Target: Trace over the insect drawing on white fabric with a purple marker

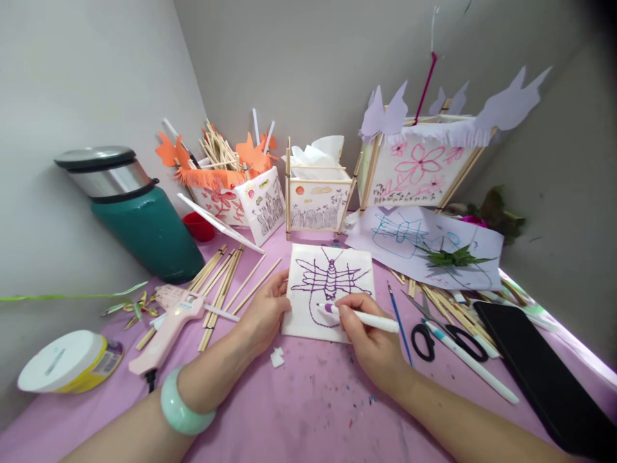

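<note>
A square white panel [299, 321] lies in front of me, bearing a purple line drawing of a winged insect with a curved line below it. My left hand [267, 312] grips the panel's left edge, thumb on top and fingers partly hidden behind it. In my right hand [369, 341] is a white marker [378, 320] with a purple end, pinched between thumb and fingers. Its tip points left, at or just over the panel near the curved line; contact is too fine to tell. A small scrap of white material [277, 357] lies just below the panel.
At left are a pink glue gun [168, 328], a white-lidded tub [72, 361], bamboo sticks [222, 289] and a teal tumbler [144, 225]. Decorated boxes [318, 204] stand behind. To the right lie scissors [431, 325], a paintbrush [399, 318], a phone [535, 373] and a drawing sheet [385, 247].
</note>
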The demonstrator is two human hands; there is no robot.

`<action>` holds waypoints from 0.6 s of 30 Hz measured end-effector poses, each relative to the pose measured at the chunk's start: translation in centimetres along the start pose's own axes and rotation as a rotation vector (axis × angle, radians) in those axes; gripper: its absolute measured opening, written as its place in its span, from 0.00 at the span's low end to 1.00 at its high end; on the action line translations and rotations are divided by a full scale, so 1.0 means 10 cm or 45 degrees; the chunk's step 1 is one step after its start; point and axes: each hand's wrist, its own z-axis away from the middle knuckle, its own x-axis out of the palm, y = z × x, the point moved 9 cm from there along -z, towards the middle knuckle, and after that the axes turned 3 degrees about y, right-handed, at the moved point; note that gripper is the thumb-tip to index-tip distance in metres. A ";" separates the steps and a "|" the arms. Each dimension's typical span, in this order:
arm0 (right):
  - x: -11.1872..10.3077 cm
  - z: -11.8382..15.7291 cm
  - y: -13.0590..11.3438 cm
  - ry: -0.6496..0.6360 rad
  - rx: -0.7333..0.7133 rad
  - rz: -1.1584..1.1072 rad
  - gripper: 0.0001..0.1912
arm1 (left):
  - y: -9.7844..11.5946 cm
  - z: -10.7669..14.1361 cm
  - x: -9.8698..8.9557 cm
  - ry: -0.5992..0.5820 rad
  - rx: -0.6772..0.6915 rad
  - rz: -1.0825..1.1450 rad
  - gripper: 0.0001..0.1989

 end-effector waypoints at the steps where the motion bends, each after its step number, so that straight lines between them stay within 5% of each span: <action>1: -0.01 0.02 0.01 -0.003 -0.016 0.039 0.07 | 0.00 0.00 0.00 0.003 -0.003 0.011 0.36; 18: -0.19 0.00 0.02 0.148 -0.012 0.139 0.06 | -0.07 0.00 -0.04 0.040 -0.069 0.047 0.38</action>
